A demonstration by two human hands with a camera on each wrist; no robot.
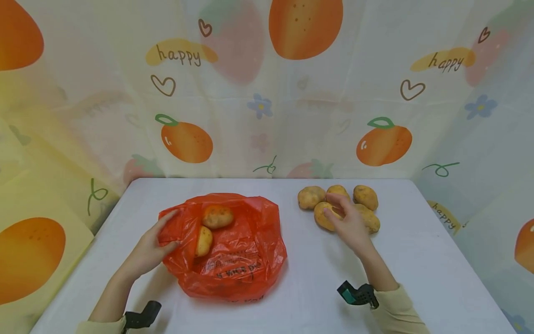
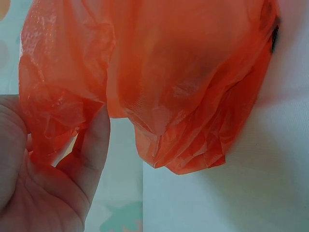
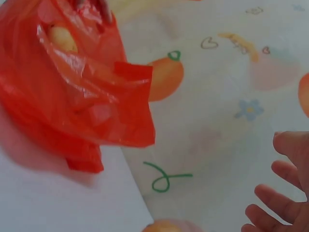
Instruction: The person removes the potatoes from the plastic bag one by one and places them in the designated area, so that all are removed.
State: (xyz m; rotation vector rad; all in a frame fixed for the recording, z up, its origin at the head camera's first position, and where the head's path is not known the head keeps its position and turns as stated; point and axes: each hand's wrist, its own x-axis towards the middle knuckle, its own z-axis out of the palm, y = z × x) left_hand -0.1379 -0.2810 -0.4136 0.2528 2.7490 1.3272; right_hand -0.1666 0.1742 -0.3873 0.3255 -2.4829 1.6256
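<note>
A red plastic bag [image 1: 267, 232] lies with its mouth spread wide on the white table. Inside it are two potatoes, one farther back [image 1: 218, 216] and one partly covered by the bag's left side [image 1: 204, 241]. My left hand [image 1: 146, 257] grips the left rim; in the left wrist view, thumb and fingers [image 2: 96, 145] are around the thin plastic [image 2: 58, 106]. Over on the right, my right hand [image 1: 352, 227] reaches above a group of potatoes, fingers spread beside the front potato [image 1: 322, 217]. The right wrist view has that hand [image 3: 285, 193] holding nothing.
Several potatoes make up the right-hand group, including a back left one [image 1: 311, 197], a back right one [image 1: 365, 197] and one partly behind the right hand [image 1: 370, 220]. A fruit-printed cloth [image 1: 292, 139] hangs behind the white table [image 1: 308, 297].
</note>
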